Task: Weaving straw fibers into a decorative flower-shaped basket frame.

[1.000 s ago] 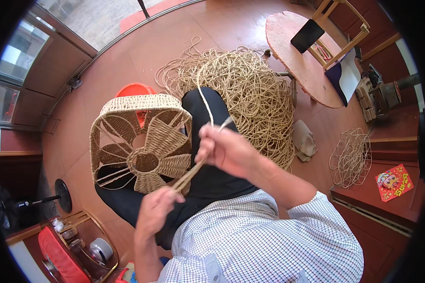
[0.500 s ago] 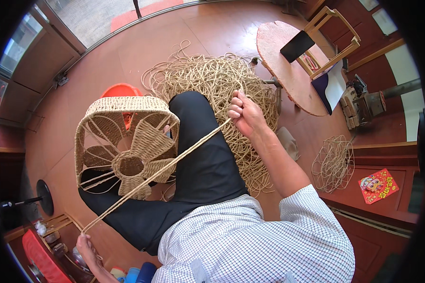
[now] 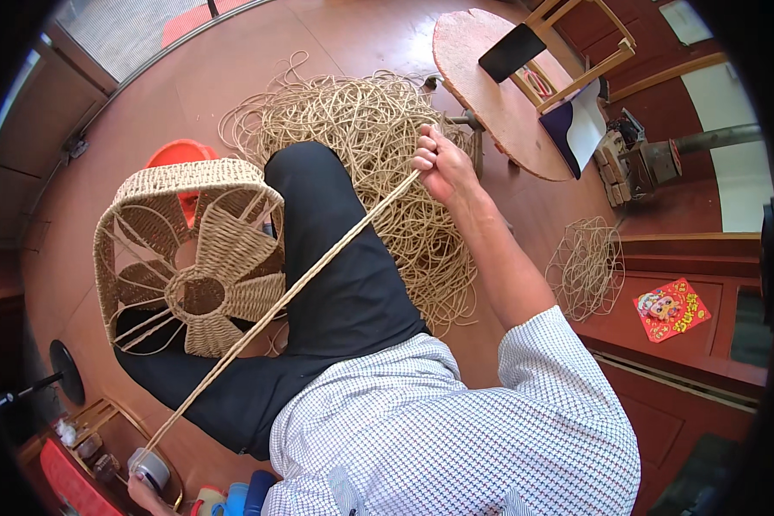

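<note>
A doubled tan cord [image 3: 310, 279] runs taut on a slant across my lap, and its two strands look twisted together. My right hand [image 3: 439, 163], closed in a fist, grips its upper end above the big cord pile [image 3: 353, 112]. At the lower left, the other end is pinched in my left hand [image 3: 144, 493], only part of which shows. A woven basket [image 3: 189, 176] rests tilted on its side against my legs, its open side facing me. Inside is a flower-shaped bottom with several woven petals; some loose strands span the gaps between others.
An orange-red plastic bucket [image 3: 179, 153] stands behind the basket. Beyond the pile is a round reddish board [image 3: 464, 69] with a wooden frame [image 3: 606, 64] and a black flat device [image 3: 512, 53]. A smaller cord coil [image 3: 586, 267] lies right; a wooden tray [image 3: 168, 460] sits lower left.
The whole view has shifted, so the scene sits further left and up. The cord's strands, side by side before, now look twisted together. Both hands keep their hold.
</note>
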